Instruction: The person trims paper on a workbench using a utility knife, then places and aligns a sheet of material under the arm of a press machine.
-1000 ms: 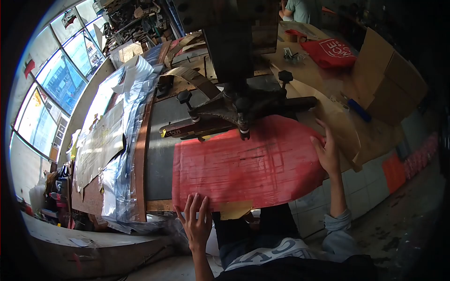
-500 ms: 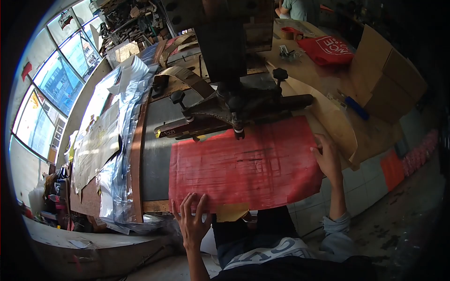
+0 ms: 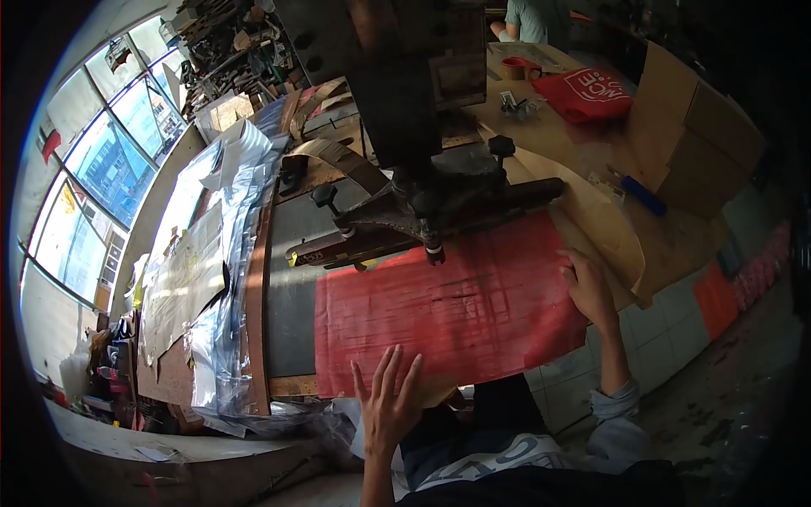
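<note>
A red sheet with dark streaks (image 3: 456, 304) lies on the grey work surface (image 3: 290, 296), its far edge under the black machine head (image 3: 431, 207). My left hand (image 3: 390, 401) rests at the sheet's near edge, fingers spread and flat on it. At the sheet's right edge is my right hand (image 3: 589, 286), with fingers bent and thumb and index finger near the edge; whether it grips the sheet is unclear. A yellowish piece (image 3: 439, 389) shows partly beneath the near edge.
Plastic-wrapped sheets (image 3: 224, 338) lie on the left. Brown paper (image 3: 604, 211), a blue-handled tool (image 3: 644, 196), a red bag (image 3: 583, 95) and a cardboard box (image 3: 688, 127) are on the right. A person (image 3: 534, 21) is at the back.
My left hand has moved right along the sheet's near edge, with its fingers further onto the red surface. The sheet's right side looks squarer than in the earliest frame. The view has shifted slightly.
</note>
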